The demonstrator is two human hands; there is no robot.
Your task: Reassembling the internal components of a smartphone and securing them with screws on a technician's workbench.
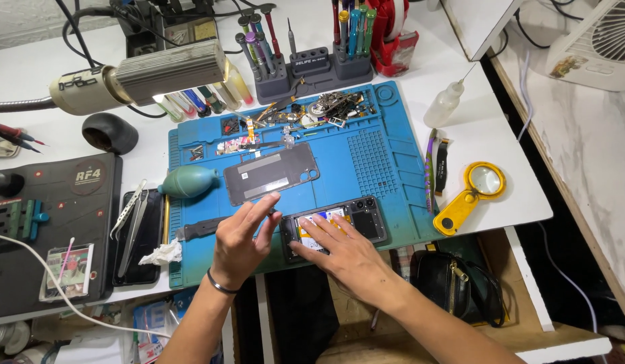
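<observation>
An opened phone lies face down near the front edge of a blue work mat, its insides and camera block showing. My right hand rests flat on it, fingers spread over the battery area. My left hand hovers just left of the phone, fingers extended and apart, its fingertips near the lower edge of the dark grey back cover lying on the mat. Neither hand grips anything.
A teal air blower, tweezers, a flat pry tool and a crumpled tissue lie left. Small parts and screwdriver racks sit behind. A yellow magnifier, squeeze bottle, lamp and black bag surround.
</observation>
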